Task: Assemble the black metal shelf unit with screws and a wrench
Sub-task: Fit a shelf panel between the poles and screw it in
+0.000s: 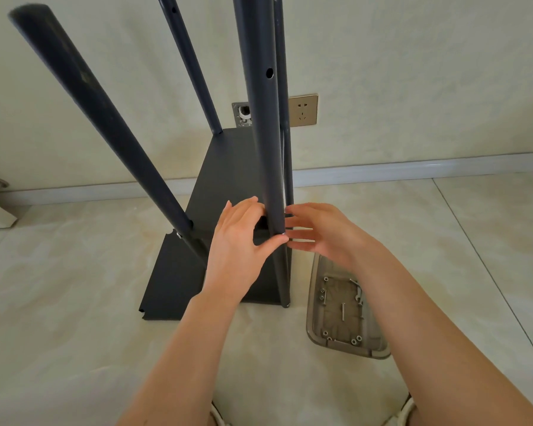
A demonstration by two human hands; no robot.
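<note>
The black shelf unit stands on the pale tiled floor against the wall, with 4 dark poles rising from its panels. The left hand rests against the near right pole, fingers fairly straight behind it and the thumb tip touching its front low down, just below a small silver screw head. The right hand sits just beside the same pole on its other side, fingers extended and blurred; I cannot tell whether they hold anything. A clear plastic tray lies on the floor near the unit's right corner, holding loose screws and washers. A wall socket shows behind the poles.
</note>
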